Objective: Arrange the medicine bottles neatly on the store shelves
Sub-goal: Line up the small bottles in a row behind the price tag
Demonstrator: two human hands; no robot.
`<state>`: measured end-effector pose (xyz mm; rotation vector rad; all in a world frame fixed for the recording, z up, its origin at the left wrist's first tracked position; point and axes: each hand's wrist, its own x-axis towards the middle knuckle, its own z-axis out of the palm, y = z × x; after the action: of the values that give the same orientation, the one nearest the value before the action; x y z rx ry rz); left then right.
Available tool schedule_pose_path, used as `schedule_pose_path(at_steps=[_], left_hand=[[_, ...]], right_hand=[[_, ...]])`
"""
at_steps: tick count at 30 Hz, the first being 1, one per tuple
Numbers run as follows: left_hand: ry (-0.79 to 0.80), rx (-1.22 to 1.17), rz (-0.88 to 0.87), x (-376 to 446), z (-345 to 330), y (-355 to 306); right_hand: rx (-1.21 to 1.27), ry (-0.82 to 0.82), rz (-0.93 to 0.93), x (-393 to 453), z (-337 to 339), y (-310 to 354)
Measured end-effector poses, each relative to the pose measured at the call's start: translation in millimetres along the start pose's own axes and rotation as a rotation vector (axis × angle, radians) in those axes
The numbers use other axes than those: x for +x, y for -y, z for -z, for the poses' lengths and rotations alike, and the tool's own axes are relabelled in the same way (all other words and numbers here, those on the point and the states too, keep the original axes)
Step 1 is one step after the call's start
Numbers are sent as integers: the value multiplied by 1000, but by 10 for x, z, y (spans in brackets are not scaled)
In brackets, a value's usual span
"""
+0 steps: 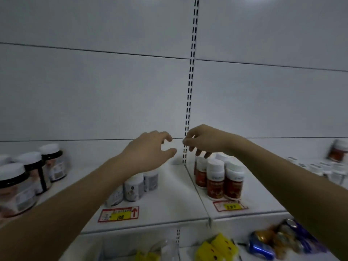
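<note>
Left hand (150, 149) and right hand (202, 141) raised above the white shelf (169, 200), close but apart, fingers loosely curled round nothing. Beneath the left, grey-labelled round bottles (134, 187) mid-shelf; beneath the right, red-labelled white-capped bottles (216, 180) near the front edge. Dark-banded plastic jars (28, 176) by the left edge. Glossy price tags (118, 213) on the front edge.
</note>
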<state>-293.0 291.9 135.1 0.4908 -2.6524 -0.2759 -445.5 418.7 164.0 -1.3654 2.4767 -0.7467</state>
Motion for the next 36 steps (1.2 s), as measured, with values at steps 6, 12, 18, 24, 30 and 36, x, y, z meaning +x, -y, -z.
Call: schedule_pose_path(at_steps=[6,12,18,24,30,36], left_hand=[[-56,-121,-62,-304,-519,-534],[-77,-124,-159,-303,-608,-1160],[-77,-154,-249,-77,-875,-2232],[13,-215,-242,202,-1570,-3346],[14,-308,-168,589,-1939,-3981],[-125,-296,-76,1008,-2010,-4015]], right_hand=[[-293,-124,-100,-716,-88,-397],[-283,-115,-133,-1280,-91,-923],[-276,-124,-150,-1877,385,-1784],[-231,-104,-223,-2521,1065,-2911],[-153,-89,-255,-2924,1713,-3797],[-45,-180,-175,-2581,1962,-4196]])
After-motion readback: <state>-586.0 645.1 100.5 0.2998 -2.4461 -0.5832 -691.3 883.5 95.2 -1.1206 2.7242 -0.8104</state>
